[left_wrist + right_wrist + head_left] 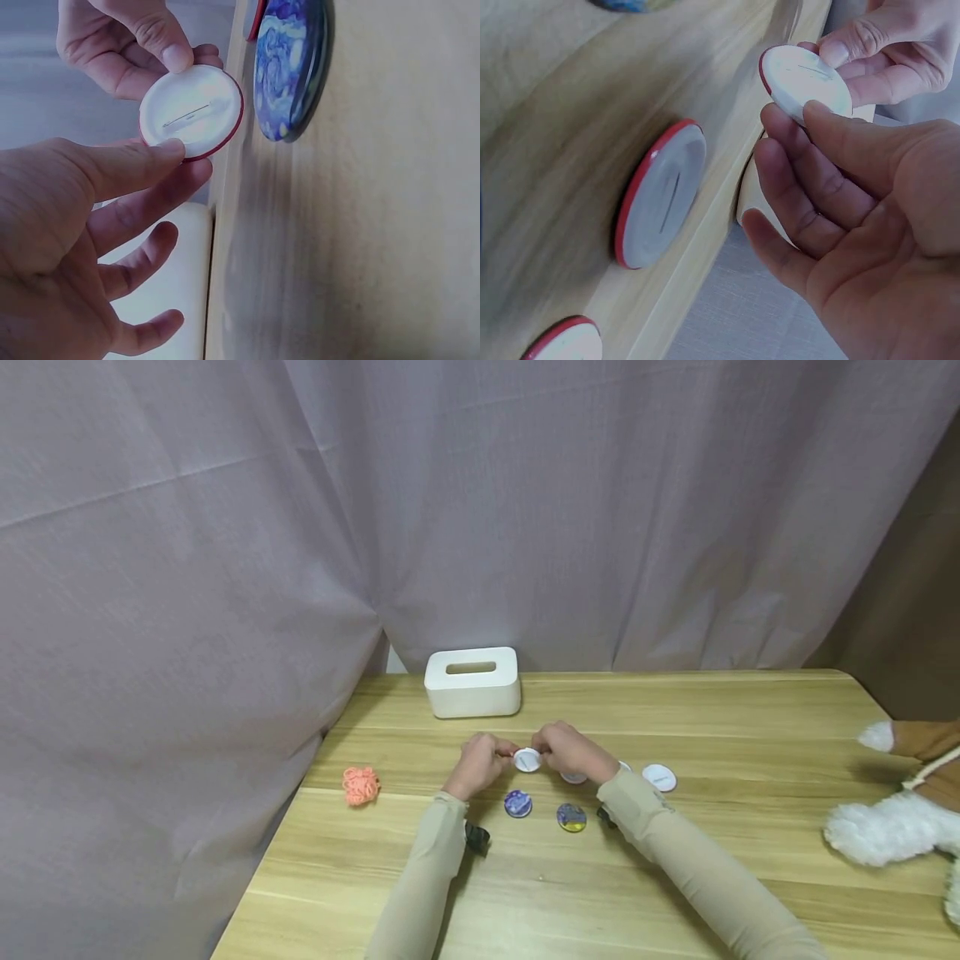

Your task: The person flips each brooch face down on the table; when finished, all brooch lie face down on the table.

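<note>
Both hands hold one round pin-back badge (527, 760) between them, its white back and thin pin facing up and a red rim showing at the edge. My left hand (480, 766) pinches one side between thumb and index finger, the other fingers spread loosely. On the opposite side, my right hand (570, 750) pinches the edge with thumb and fingertips. Closer to me on the table lie a blue swirl-patterned badge (517, 803) and a blue-and-yellow badge (572, 817), picture side up. Beneath and beyond the right forearm are white-backed badges (660, 777), some partly hidden.
A white tissue box (474, 685) stands at the back of the wooden table (750, 735), before a grey curtain (525, 510). Toward the left edge sits a bundle of coral yarn (361, 786). A white and brown plush toy (892, 831) is at the far right.
</note>
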Action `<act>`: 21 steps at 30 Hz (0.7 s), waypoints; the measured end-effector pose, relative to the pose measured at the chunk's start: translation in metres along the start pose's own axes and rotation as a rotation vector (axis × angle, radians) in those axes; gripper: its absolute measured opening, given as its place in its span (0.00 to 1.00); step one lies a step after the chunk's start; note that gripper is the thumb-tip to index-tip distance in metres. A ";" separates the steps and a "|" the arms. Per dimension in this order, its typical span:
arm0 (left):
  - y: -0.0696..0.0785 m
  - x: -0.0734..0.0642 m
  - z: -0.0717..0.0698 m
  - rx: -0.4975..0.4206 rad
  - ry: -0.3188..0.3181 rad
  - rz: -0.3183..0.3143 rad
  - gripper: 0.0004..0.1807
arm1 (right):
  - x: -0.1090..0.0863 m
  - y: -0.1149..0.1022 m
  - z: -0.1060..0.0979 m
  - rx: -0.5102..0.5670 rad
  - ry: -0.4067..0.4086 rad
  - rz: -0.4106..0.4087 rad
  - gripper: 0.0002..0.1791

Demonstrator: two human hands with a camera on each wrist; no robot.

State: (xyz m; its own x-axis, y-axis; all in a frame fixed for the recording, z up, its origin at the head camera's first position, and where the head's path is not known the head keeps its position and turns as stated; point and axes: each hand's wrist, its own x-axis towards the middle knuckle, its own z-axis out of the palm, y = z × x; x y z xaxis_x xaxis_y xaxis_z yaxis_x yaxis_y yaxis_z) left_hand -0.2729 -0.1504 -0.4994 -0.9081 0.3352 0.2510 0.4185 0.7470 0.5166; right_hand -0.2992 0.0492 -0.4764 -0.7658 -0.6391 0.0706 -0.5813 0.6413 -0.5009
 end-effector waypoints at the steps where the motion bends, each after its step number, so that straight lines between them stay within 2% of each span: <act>1: 0.000 0.000 0.000 -0.005 -0.004 -0.006 0.07 | 0.000 0.001 0.001 0.006 -0.003 0.000 0.10; 9: 0.002 0.002 0.002 0.004 -0.049 -0.032 0.10 | 0.000 0.005 0.006 0.024 0.004 -0.013 0.07; 21: 0.004 0.006 0.006 -0.028 -0.102 -0.086 0.11 | 0.000 0.007 0.010 0.048 -0.022 0.039 0.16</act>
State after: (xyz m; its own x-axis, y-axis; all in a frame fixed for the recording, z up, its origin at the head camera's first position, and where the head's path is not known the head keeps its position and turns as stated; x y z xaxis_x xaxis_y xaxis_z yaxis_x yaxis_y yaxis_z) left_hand -0.2772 -0.1418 -0.5008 -0.9367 0.3285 0.1211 0.3382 0.7596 0.5555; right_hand -0.3002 0.0491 -0.4885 -0.7813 -0.6233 0.0317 -0.5368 0.6452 -0.5437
